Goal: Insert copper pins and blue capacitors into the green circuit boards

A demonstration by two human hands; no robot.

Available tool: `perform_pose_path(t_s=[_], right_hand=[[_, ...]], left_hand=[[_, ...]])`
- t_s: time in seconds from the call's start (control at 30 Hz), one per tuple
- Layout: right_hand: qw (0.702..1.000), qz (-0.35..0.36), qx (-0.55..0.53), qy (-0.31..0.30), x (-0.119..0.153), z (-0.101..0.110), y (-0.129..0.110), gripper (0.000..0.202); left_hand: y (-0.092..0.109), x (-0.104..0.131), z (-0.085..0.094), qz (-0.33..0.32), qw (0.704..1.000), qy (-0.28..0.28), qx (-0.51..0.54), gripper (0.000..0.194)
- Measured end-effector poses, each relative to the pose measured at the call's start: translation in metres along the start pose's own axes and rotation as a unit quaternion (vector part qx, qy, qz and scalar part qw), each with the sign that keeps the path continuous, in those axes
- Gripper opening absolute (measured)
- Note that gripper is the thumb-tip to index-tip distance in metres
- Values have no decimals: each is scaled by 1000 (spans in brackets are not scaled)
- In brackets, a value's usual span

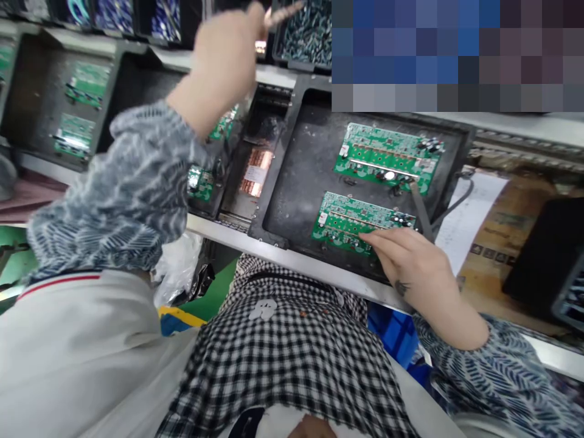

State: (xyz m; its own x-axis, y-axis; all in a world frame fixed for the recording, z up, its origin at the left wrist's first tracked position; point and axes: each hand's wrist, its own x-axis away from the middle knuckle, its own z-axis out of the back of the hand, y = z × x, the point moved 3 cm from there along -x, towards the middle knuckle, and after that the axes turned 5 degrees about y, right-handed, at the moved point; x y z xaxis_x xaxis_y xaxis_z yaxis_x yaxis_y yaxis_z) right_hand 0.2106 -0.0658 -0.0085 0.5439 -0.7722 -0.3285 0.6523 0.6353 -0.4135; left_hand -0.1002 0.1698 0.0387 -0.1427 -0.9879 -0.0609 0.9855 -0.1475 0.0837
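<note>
My left hand (225, 58) reaches over the front edge of a black bin of small dark blue-green parts (305, 33). One finger stretches out above the parts; the others are blurred or hidden behind the hand. My right hand (415, 261) is at the lower green circuit board (337, 222), thumb and fingertips pinched together at its front edge. What they pinch, if anything, is too small to make out. A second circuit board (387, 149), with white connectors and round capacitors, lies behind it. Both boards sit in a black tray (292, 176).
More black trays with green boards (75, 134) stand to the left. Between trays lies a copper-coloured ribbed piece (258, 173). Bins of blue parts (114, 15) line the back. A grey strap (422, 210), white paper (474, 213) and a black box (547, 261) are on the right.
</note>
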Motion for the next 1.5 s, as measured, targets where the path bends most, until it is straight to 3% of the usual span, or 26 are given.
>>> perform_pose_path(t_s=[0.03, 0.1, 0.2, 0.3, 0.4, 0.47, 0.53, 0.63, 0.73, 0.8, 0.9, 1.0, 1.17, 1.33, 1.5], right_hand=[[1000, -2, 4, -4, 2, -3, 1, 26], [1000, -2, 14, -7, 6, -7, 0, 28], [999, 12, 38, -10, 7, -12, -4, 27], [997, 14, 63, -36, 5, -12, -7, 28], [997, 4, 68, -45, -2, -2, -6, 26], [995, -31, 91, -8, -8, 11, 0, 21], [982, -105, 155, 29, -11, 25, 9, 19], [950, -189, 246, 22, -8, 33, 22, 29], [948, -214, 236, 19, -3, 30, 29, 29], [948, -235, 208, 44, 0, 29, 32, 22], [957, -238, 157, 59, 1, 29, 34, 13], [976, -185, 109, 38, -1, 26, 32, 9], [981, -150, 120, 38, -4, 20, 31, 7], [980, -136, 111, 94, -6, 22, 32, 45], [985, -98, 122, 67, -17, 16, 33, 57]], left_hand=[[-22, -21, -5, 55, 997, 21, -57, 38], [-53, -52, -17, 103, 991, 22, -88, 30], [-60, -76, -30, 91, 993, 26, -72, 46], [-16, -84, -35, -3, 999, 37, -7, 47], [60, -87, -39, -142, 989, 0, 49, 45], [109, -90, -40, -184, 982, -25, 46, 50], [144, -97, -43, -147, 988, -40, 3, 61], [175, -110, -49, -81, 996, -22, -35, 69], [193, -120, -66, -107, 992, -64, 15, 83], [199, -124, -79, -124, 986, -99, 43, 86], [205, -132, -88, -168, 981, -53, 85, 77], [210, -139, -91, -206, 972, -21, 109, 68], [216, -141, -91, -188, 977, -39, 96, 54], [213, -139, -71, -189, 977, -30, 96, 42], [196, -151, -58, -175, 979, -2, 108, 33]])
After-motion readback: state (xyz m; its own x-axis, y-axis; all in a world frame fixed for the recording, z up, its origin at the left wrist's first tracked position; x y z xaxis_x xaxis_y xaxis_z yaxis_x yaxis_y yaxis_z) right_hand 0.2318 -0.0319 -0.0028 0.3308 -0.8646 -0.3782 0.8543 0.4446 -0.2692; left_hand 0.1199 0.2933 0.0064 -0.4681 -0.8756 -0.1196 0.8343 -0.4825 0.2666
